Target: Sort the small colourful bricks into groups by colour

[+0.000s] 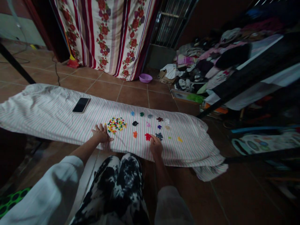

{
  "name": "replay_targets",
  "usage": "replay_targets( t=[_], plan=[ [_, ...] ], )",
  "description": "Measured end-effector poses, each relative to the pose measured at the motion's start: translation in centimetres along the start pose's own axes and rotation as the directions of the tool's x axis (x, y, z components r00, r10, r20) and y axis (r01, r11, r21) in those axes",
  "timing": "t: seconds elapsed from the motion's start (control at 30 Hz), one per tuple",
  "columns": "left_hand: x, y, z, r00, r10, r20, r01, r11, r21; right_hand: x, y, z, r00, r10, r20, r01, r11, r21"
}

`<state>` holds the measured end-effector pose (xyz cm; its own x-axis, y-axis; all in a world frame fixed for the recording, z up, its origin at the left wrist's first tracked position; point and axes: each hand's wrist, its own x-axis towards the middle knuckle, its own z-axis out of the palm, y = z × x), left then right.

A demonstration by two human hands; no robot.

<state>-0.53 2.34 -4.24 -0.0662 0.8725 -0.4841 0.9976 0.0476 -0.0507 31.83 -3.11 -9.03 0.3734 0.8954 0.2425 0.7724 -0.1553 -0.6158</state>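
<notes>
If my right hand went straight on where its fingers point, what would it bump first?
Probably the red pieces, right by the fingertips of your right hand. I can't tell if it's already touching them.

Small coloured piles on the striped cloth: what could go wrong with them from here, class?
The right hand is between the red pile and the dark grey pile, so it might mix them.
The left hand lies beside the multicoloured heap and could scatter it.
The striped cloth looks wrinkled; a tug might shift the piles.
</notes>
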Motion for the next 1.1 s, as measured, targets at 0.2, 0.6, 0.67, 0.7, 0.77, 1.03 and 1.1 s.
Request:
replay_targets(
  t=[0.2, 0.6, 0.67, 0.7, 0.77, 1.03, 1.1],
  plan=[
    [-0.1, 0.0, -0.1, 1.0, 0.006, -0.01, -0.006, 1.0, -0.011, 0.0, 0.0, -0.1, 1.0, 0.0, -0.021, 0.001, 0.999, 0.041],
    [-0.4, 0.1, -0.5, 1.0, 0.004, 0.02, -0.004, 1.0, -0.005, -0.1, 0.2, -0.3, 0.999, -0.021, -0.046, 0.027, 0.991, 0.133],
    [-0.6, 0.2, -0.8, 0.999, -0.002, 0.034, 0.002, 1.0, -0.012, -0.1, 0.1, -0.3, 0.996, -0.017, -0.086, 0.031, 0.987, 0.159],
    [-0.6, 0.3, -0.9, 0.999, -0.008, 0.042, 0.008, 1.0, -0.014, -0.1, 0.0, -0.2, 0.994, -0.025, -0.109, 0.044, 0.985, 0.169],
    [-0.6, 0.4, -1.0, 0.998, -0.021, 0.054, 0.021, 1.0, -0.011, 0.0, -0.6, -0.2, 0.986, -0.077, -0.145, 0.104, 0.977, 0.186],
    [-0.5, 0.5, -1.0, 0.998, -0.025, 0.05, 0.026, 0.999, -0.021, -0.1, -5.3, 1.6, 0.939, -0.34, -0.046, 0.34, 0.905, 0.257],
    [-0.5, 0.5, -1.0, 0.999, -0.025, 0.042, 0.026, 0.999, -0.03, -0.1, -6.8, 2.6, 0.921, -0.389, 0.017, 0.375, 0.899, 0.227]
  ],
)
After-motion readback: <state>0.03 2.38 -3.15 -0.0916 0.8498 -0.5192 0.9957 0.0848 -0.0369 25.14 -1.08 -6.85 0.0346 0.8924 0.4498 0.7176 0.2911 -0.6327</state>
